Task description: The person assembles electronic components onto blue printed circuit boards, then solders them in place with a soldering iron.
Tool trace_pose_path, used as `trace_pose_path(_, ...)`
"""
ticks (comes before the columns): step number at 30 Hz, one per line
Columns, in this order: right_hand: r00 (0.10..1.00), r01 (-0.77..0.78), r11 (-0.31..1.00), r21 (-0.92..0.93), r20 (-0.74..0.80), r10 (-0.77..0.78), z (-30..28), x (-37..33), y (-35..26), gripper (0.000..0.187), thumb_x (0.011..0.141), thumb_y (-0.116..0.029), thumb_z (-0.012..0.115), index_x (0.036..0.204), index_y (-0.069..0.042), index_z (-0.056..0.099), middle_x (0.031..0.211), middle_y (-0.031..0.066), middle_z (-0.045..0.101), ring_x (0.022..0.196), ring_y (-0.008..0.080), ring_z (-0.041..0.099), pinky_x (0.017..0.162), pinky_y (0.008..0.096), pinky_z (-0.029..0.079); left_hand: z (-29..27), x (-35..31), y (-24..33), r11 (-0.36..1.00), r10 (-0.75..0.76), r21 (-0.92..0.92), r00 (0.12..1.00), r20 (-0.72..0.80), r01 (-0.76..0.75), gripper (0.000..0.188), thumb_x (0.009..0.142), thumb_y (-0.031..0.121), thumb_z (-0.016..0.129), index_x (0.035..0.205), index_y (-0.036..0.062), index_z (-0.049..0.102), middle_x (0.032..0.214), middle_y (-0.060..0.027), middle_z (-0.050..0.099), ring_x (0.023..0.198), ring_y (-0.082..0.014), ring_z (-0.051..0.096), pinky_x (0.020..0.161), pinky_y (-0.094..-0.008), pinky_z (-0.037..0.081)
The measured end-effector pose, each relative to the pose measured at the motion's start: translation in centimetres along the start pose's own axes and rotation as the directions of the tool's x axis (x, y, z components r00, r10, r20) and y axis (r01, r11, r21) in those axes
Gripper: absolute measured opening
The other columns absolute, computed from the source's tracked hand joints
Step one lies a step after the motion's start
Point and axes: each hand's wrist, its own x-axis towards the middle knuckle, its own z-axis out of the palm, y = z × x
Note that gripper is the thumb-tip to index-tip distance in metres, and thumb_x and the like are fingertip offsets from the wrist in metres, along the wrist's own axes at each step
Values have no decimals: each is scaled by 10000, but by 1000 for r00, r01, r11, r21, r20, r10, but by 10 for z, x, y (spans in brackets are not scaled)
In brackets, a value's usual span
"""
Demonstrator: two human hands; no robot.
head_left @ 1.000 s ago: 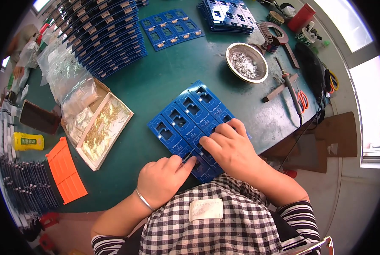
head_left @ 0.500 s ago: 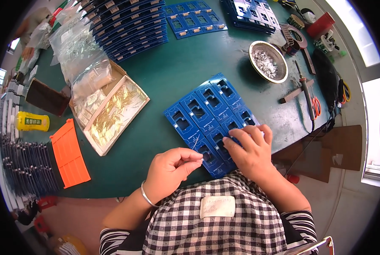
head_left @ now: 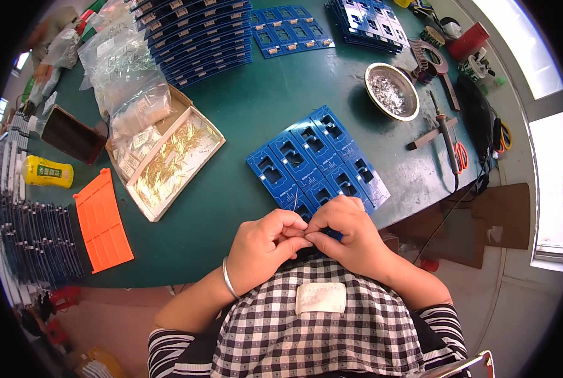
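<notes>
The blue board panel point(head_left: 322, 161) lies flat on the green worktop point(head_left: 206, 242), set at a slant in the middle, its near corner under the hands. I judge it light, thin and stiff, smooth enough to slide; the narrow webs around its cut-outs look the fragile part, so I would take hold by the outer edges.

Both hands meet over that corner. On the left hand point(head_left: 259, 244), the grip is pinched, thumb to forefinger; the grip of the right hand point(head_left: 350, 236) is pinched too, its fingertips against the left's. What lies between them is too small for me to tell. A thin pale strand point(head_left: 295, 203) shows just beyond the left fingertips; I cannot tell whether it is held.

To the left I have a shallow box point(head_left: 189, 180) of brass-coloured pins point(head_left: 168, 165), with an orange plastic plate point(head_left: 103, 223) farther left. On the far right are a metal bowl point(head_left: 410, 94) of silvery bits and a soldering iron point(head_left: 445, 132). A tall board stack point(head_left: 199, 47) rises at the far left.
</notes>
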Motion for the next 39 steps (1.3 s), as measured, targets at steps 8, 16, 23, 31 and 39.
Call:
trace_pose_path(8, 947, -65, 967, -246, -321, -18, -14, -6, 30, 100, 777, -78, 683, 859, -108, 633, 959, 13, 596, 945, 203, 538, 856, 363, 350, -5, -4, -6, 995, 15, 98, 995, -99, -6, 81, 822, -18, 689, 900, 3, 684, 826, -91, 695, 621, -120, 669, 541, -209, 524)
trace_pose_path(16, 957, -110, 940, -322, -291, 13, -9, -3, 38, 90, 765, -96, 694, 836, -115, 643, 985, -12, 586, 949, 193, 519, 864, 354, 332, -3, -2, -14, 1000, 3, -5, 988, -155, -4, 116, 851, -31, 652, 959, 5, 676, 837, -90, 679, 625, -123, 658, 548, -214, 520)
trace_pose_path(23, 953, -93, 916, -389, -301, -31, -6, 0, 40, 97, 761, -102, 692, 832, -120, 630, 981, -20, 586, 935, 188, 514, 856, 356, 327, -5, -1, -11, 994, 49, 99, 994, -98, -39, 123, 852, -35, 649, 961, 11, 679, 825, -71, 642, 644, -123, 651, 571, -215, 536)
trace_pose_path(31, 944, 11, 689, -725, -221, -247, 1, -5, 30, 136, 716, -142, 654, 852, -133, 654, 1007, -24, 603, 914, 154, 541, 867, 362, 311, -5, -3, -10, 999, -21, 27, 993, -114, 24, 107, 850, -33, 656, 955, -16, 672, 886, -103, 678, 709, -143, 681, 605, -238, 557)
trace_pose_path(39, 959, -4, 577, -817, -167, -230, 3, -17, 25, 305, 741, -278, 673, 1018, -149, 670, 1179, -17, 587, 1001, 175, 539, 981, 456, 278, -6, -6, -20, 912, -215, -370, 975, -62, 178, 177, 880, -35, 621, 1057, -32, 618, 953, -126, 681, 833, -177, 682, 730, -257, 561)
